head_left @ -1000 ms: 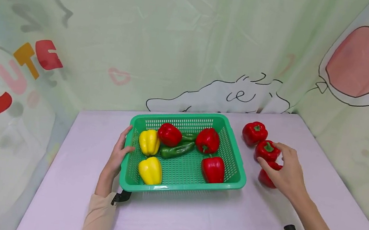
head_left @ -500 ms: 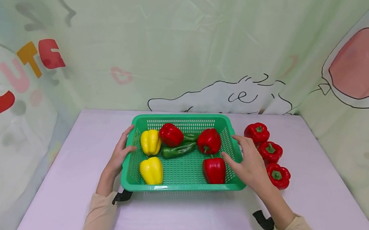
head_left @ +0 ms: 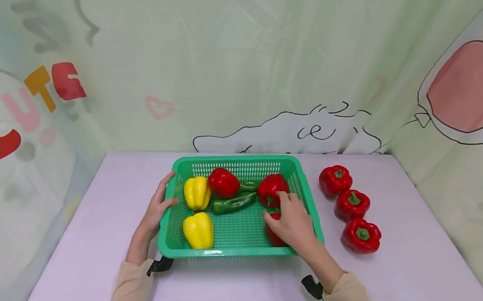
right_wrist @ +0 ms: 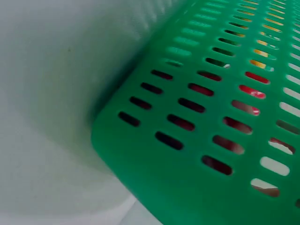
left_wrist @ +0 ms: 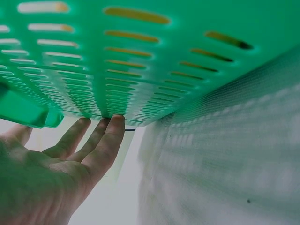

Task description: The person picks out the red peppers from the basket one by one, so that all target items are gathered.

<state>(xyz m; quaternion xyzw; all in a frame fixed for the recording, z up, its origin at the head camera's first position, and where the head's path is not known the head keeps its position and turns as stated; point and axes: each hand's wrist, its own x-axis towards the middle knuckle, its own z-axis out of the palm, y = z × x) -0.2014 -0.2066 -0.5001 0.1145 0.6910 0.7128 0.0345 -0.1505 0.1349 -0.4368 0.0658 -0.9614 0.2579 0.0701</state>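
Observation:
A green plastic basket [head_left: 233,253] with slotted walls stands on the table. My left hand [head_left: 156,213] grips its left rim, thumb over the inside; in the left wrist view the fingers [left_wrist: 101,145] lie along the outer wall. My right hand [head_left: 293,223] reaches over the right rim, thumb and fingers spread over a red bell pepper [head_left: 274,234] in the near right corner, which the hand partly covers. Just behind it lies another red bell pepper [head_left: 272,189]. In the right wrist view the basket wall [right_wrist: 154,183] hides the hand's fingertips.
Also in the basket are a red bell pepper [head_left: 223,183], two yellow bell peppers [head_left: 196,193] and two long green peppers [head_left: 233,204]. Three red bell peppers [head_left: 352,204] sit in a row on the table to the right. A printed curtain [head_left: 235,66] hangs behind.
My right hand has moved left from the red bell peppers on the table, across the basket's rim, to the near red bell pepper inside. My left hand stays on the left rim.

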